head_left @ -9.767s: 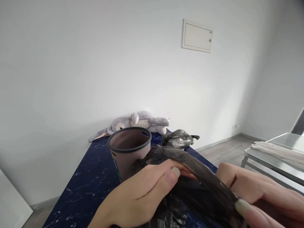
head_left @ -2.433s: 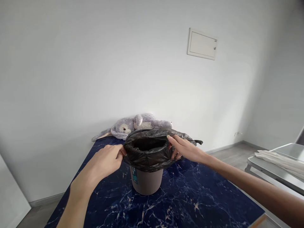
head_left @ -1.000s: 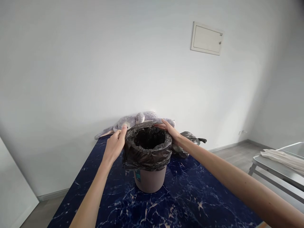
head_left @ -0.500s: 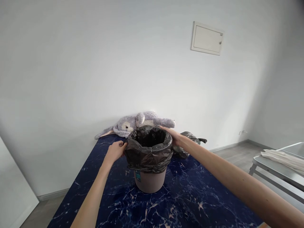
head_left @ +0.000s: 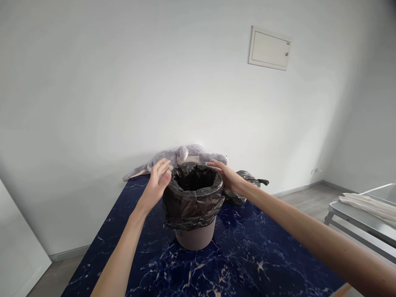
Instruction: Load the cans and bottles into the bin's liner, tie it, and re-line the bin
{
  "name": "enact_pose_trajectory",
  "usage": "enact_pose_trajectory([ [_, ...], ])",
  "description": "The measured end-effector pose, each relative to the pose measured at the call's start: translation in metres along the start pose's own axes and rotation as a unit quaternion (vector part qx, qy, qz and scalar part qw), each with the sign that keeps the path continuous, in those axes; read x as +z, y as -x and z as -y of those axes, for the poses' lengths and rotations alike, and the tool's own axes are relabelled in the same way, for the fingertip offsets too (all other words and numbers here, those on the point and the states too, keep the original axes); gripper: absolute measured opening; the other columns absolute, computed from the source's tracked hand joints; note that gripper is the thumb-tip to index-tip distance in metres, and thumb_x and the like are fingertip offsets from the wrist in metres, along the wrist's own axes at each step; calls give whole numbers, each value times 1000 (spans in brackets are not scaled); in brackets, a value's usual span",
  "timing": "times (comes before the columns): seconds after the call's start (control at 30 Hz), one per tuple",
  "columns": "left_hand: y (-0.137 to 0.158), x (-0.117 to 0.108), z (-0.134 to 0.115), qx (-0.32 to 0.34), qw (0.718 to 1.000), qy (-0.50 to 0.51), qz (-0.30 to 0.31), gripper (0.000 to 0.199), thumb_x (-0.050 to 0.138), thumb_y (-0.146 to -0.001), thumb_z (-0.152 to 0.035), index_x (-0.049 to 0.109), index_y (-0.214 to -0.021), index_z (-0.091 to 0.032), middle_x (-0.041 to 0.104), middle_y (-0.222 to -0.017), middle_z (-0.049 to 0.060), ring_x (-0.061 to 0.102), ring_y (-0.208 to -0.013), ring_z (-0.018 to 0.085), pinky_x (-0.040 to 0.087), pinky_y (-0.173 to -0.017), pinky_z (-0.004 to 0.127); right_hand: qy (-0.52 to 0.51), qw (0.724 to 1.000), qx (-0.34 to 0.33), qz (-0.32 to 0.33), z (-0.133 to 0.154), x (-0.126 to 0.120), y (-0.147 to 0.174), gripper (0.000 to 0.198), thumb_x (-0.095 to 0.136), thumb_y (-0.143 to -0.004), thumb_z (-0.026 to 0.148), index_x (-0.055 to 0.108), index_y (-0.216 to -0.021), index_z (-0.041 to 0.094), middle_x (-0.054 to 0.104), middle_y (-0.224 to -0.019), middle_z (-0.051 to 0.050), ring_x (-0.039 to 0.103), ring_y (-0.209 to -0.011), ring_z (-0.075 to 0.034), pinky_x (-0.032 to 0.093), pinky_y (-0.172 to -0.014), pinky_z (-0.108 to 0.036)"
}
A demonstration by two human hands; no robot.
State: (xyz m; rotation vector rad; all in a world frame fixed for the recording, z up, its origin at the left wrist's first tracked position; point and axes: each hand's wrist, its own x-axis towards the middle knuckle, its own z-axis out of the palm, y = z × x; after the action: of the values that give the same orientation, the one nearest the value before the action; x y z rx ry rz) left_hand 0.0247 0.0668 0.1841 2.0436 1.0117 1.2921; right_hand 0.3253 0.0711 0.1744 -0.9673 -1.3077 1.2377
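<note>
A greyish-brown trash bin (head_left: pixel 196 238) stands upright on the dark blue marbled table. A black garbage bag (head_left: pixel 194 210) lines it, with its edge folded down over the rim and the upper wall. My left hand (head_left: pixel 158 178) is at the left of the rim, fingers stretched and apart, holding nothing. On the far right side of the rim is my right hand (head_left: pixel 228 176), its fingers extended along the bag's edge; whether they touch it I cannot tell. Behind my right wrist lies another black plastic bag (head_left: pixel 247 178), bunched up and partly hidden.
A grey plush toy (head_left: pixel 192 153) lies behind the bin against the wall, partly covered by my left hand. To the right stands a metal-framed rack or chair (head_left: pixel 355 214) with white cloth (head_left: pixel 369 206) on it. A white panel (head_left: pixel 21 247) is at the left.
My left hand has let go of the bag's edge at the left and moved up, opening its fingers. The bag hangs lower on the bin's left. My right hand's fingers have lifted slightly.
</note>
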Motion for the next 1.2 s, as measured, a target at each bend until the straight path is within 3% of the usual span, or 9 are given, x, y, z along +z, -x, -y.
enact_pose_trajectory([
  [0.1,2,8,6,28,997,24,61,113,60,-86,-87,6,-171,-35,20,-181,13,24,-165,40,38,-127,57,-26,999,20,-11,9,11,17,65,80,-86,44,63,-146,29,76,-126,-7,71,-107,-26,58,-97,-39],
  [0.2,4,17,18,20,991,49,121,132,67,-77,-91,-3,-173,-35,14,-183,15,26,-163,47,44,-124,58,-39,997,38,-48,12,18,37,84,75,-73,19,56,-154,34,77,-100,-1,68,-81,-21,56,-73,-32],
  [0.37,10,34,26,-46,965,39,255,153,87,-65,-80,-12,-173,-36,20,-181,14,30,-161,50,49,-120,63,-55,990,40,-127,13,8,71,85,63,-69,17,60,-153,34,57,-65,5,49,-59,-16,40,-54,-25],
  [0.5,19,65,25,-42,922,-6,385,152,93,-63,-69,-4,-175,-36,24,-180,14,37,-159,47,50,-119,63,-39,978,46,-199,18,-13,102,80,61,-65,16,70,-142,34,77,-99,-1,51,-62,-15,40,-52,-25],
  [0.63,24,87,42,-79,869,-149,466,150,97,-49,-71,20,-173,-38,28,-179,9,27,-162,49,46,-121,65,3,973,39,-226,23,-42,129,78,59,-67,18,70,-142,35,77,-128,-5,58,-65,-17,45,-51,-28],
  [0.73,23,80,67,-145,855,-254,430,142,94,-49,-75,37,-170,-27,31,-176,17,24,-161,54,42,-119,71,23,968,41,-247,27,-70,143,79,58,-67,19,69,-143,33,79,-123,-8,59,-60,-18,47,-52,-31],
  [0.97,15,54,127,-155,898,-304,279,103,63,-84,-81,43,-165,-21,40,-172,17,34,-160,45,48,-116,53,60,935,21,-349,24,-151,160,72,63,-63,17,78,-132,35,80,-113,-15,59,-54,-21,43,-45,-39],
  [1.1,19,63,157,-164,899,-341,221,105,54,-89,-81,38,-167,-13,29,-175,21,17,-164,48,38,-123,58,141,909,-12,-393,25,-169,169,60,64,-80,24,73,-139,31,73,-136,-20,75,-102,-35,60,-70,-48],
  [1.2,28,69,172,-169,894,-369,192,104,47,-92,-81,37,-166,-9,28,-175,25,20,-164,48,31,-127,60,367,811,-173,-421,29,-147,183,50,54,-100,37,63,-149,40,47,-168,-8,44,-154,-42,47,-114,-65],
])
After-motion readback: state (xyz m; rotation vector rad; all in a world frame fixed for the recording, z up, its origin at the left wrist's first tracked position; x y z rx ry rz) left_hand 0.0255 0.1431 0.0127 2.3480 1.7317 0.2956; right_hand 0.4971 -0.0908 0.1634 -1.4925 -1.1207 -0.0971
